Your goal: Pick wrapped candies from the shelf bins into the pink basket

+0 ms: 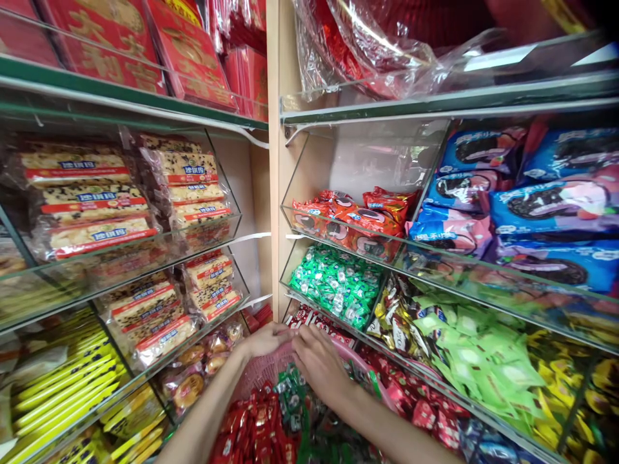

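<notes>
I hold a pink plastic basket point(264, 370) low in the middle of the view, filled with small red-wrapped sweets point(251, 425) and green-wrapped sweets point(290, 399). My left hand point(265, 339) curls over the basket's far rim. Beside it, touching it, my right hand point(319, 364) lies palm down on the rim and the sweets, its fingers pointing left and partly bent. Both hands are just below the clear bin of green-wrapped sweets point(338, 283). What the fingers hold beyond the rim is hidden.
Clear acrylic bins line shelves on both sides of a wooden upright point(273, 161). Left bins hold nut bars point(82, 193) and yellow packets point(62, 380). Right bins hold red biscuit packs point(358, 219), blue biscuit packs point(541, 206) and light green packets point(478, 354). Red boxes fill the top shelves.
</notes>
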`<state>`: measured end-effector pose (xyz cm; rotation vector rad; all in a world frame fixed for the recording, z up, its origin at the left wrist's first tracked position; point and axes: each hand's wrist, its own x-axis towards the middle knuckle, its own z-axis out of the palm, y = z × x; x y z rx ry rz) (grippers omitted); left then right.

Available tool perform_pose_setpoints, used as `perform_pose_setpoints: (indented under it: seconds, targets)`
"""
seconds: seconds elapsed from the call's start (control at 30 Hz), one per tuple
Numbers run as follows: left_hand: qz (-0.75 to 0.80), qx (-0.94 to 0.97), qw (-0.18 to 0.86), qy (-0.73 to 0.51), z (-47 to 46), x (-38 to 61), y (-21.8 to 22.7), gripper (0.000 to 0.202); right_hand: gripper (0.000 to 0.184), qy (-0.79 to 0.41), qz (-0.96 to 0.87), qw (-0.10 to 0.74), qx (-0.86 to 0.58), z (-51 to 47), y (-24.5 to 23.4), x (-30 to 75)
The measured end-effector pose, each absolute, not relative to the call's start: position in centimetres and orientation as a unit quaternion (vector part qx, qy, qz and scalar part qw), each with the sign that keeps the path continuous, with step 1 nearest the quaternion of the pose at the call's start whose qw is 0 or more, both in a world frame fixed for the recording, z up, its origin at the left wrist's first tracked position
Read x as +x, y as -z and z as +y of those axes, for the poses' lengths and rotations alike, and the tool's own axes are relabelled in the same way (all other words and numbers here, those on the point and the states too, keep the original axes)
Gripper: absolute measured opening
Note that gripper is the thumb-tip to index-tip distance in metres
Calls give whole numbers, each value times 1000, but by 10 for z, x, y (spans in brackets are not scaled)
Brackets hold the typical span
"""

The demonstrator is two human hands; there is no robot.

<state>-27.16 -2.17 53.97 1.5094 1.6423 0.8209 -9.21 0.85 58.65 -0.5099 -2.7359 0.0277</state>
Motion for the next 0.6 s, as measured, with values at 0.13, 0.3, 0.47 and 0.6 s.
perform_pose_setpoints:
  seconds: [0.13, 0.3, 0.47, 0.6]
  targets:
    - [640, 588, 376, -320, -22, -271, -541, 44, 10, -3, -971, 156, -180, 7, -583, -89]
    - [631, 596, 378, -323, -21, -272, -539, 35, 11, -26, -972, 168, -160, 4, -618, -93]
    - [636, 595, 375, -318, -23, -272, -540, 41, 21, 36, -959, 198, -199, 38, -675, -118]
    - [649, 584, 376, -309, -24, -272, -541, 46, 20, 46, -937, 181, -296, 73, -692, -145]
